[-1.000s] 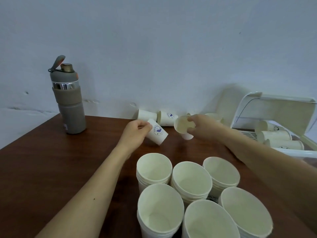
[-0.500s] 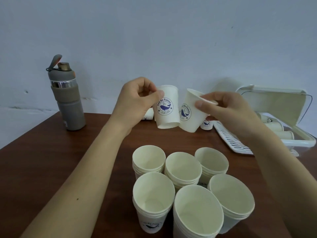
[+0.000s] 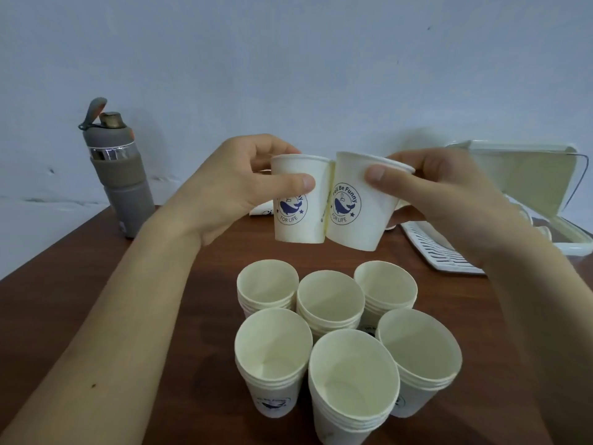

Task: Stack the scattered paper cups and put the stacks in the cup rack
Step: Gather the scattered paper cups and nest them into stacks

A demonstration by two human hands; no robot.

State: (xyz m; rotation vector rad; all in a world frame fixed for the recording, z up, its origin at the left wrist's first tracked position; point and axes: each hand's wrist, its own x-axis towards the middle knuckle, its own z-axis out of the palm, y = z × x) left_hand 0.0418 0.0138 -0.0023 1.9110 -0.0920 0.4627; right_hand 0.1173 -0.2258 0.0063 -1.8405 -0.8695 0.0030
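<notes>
Nearest to me, six stacks (image 3: 330, 303) of paper cups are standing mouth-up in a tight cluster on the brown bench (image 3: 48, 300), three in front and three behind, rims touching or nearly so. Just above and beyond them I am holding two single cups in the air, side by side and touching along their walls. My left hand (image 3: 237, 187) is coming in from the left with its fingers (image 3: 269, 147) curling round the back of the left cup (image 3: 298, 220) and the thumb pressing its front, keeping it upright. My right hand (image 3: 449, 200) is gripping the right cup (image 3: 356, 213) the same way near the rim, tilting it so its base is leaning toward the other. I judge that I am working on the stacking step: the next move is asking me to lift one cup over the other, line up base with mouth and slide it in straight, or drop both onto a stack below, squeezing lightly so the thin walls are not buckling. Behind my left hand a loose cup (image 3: 261, 209) is lying on its side on the bench. To the right the white rack (image 3: 449, 255) is waiting with its lid (image 3: 529, 178) up; what it is holding I cannot tell. At far left a grey bottle (image 3: 118, 175) is standing by the wall.
</notes>
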